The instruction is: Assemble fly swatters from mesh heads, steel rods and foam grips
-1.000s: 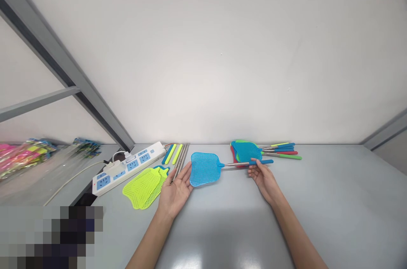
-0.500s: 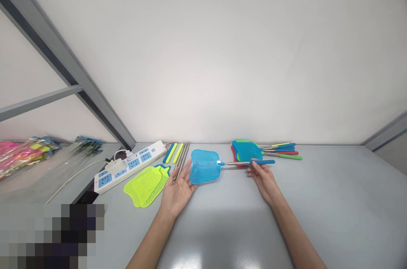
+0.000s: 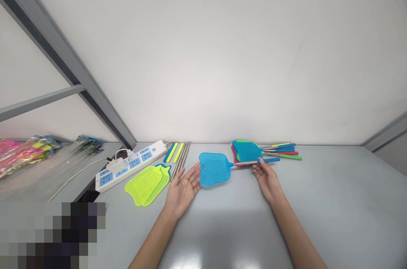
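Note:
A blue fly swatter (image 3: 215, 170) with a perforated head and a metal rod is held level above the table. My right hand (image 3: 267, 182) pinches it where the rod meets the blue grip. Palm up and fingers spread, my left hand (image 3: 182, 192) is open at the left edge of the head; whether the fingertips touch it I cannot tell. Behind lies a pile of fly swatters (image 3: 248, 151), with blue, green, red and yellow parts. Left of my left hand are yellow-green swatter heads (image 3: 143, 186), several bare metal rods (image 3: 181, 161), and blue and yellow grips (image 3: 178, 153).
A white power strip (image 3: 133, 166) with plugs lies at the left, its cable (image 3: 78, 173) running forward. Clear plastic packages (image 3: 34, 154) with colourful contents lie farther left. A grey metal post (image 3: 104, 107) and a white wall (image 3: 229, 57) bound the table (image 3: 343, 201).
The blue fly swatter has shifted slightly right and its head has tilted. My left hand has moved a little right, its fingers now at the head's edge; my right hand moved slightly right too.

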Available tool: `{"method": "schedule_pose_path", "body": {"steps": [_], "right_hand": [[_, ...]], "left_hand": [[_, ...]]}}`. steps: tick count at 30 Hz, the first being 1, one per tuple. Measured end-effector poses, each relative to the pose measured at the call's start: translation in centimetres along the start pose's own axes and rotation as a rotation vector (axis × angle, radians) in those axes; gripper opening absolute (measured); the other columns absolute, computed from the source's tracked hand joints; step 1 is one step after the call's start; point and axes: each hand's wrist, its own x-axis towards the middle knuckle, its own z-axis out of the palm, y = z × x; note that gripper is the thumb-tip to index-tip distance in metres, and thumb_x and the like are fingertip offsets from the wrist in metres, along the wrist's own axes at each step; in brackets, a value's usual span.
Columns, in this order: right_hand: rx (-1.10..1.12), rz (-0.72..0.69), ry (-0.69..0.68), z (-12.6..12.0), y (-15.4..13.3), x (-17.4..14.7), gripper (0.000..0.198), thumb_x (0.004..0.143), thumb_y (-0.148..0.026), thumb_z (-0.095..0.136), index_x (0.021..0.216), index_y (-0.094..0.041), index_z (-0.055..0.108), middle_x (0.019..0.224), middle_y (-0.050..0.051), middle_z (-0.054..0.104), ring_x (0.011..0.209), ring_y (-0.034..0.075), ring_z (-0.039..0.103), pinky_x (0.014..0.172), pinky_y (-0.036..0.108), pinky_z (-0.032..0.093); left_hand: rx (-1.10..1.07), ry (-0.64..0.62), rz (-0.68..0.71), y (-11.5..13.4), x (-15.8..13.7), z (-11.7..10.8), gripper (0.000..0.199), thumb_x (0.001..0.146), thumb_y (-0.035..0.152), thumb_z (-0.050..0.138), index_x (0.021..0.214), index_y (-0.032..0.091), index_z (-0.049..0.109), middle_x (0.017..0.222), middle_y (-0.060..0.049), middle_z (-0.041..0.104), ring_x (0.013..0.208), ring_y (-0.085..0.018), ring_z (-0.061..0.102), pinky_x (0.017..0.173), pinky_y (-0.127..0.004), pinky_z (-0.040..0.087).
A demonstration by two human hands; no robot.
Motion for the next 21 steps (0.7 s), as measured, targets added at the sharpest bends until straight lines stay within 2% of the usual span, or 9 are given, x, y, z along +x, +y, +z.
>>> {"method": "schedule_pose_path", "body": {"steps": [9,21], "right_hand": [[0.027,0.004,0.014,0.00,0.19,0.17,0.016,0.061,-0.023,0.067,0.076,-0.020,0.061,0.065,-0.002,0.063,0.066,0.012,0.060,0.063,0.022,0.051],[0.017,0.017,0.000,-0.01,0.32,0.30,0.017,0.061,-0.024,0.068,0.075,-0.019,0.060,0.068,-0.001,0.063,0.068,0.011,0.059,0.063,0.020,0.050]], "left_hand": [[0.012,0.029,-0.003,-0.34,0.18,-0.15,0.044,0.082,0.030,0.033,0.119,0.008,0.043,0.111,-0.015,0.055,0.091,-0.020,0.056,0.080,-0.031,0.040],[0.014,0.030,0.014,-0.47,0.49,-0.73,0.041,0.083,0.029,0.034,0.116,0.008,0.047,0.108,-0.014,0.057,0.086,-0.018,0.057,0.079,-0.031,0.041]]}}
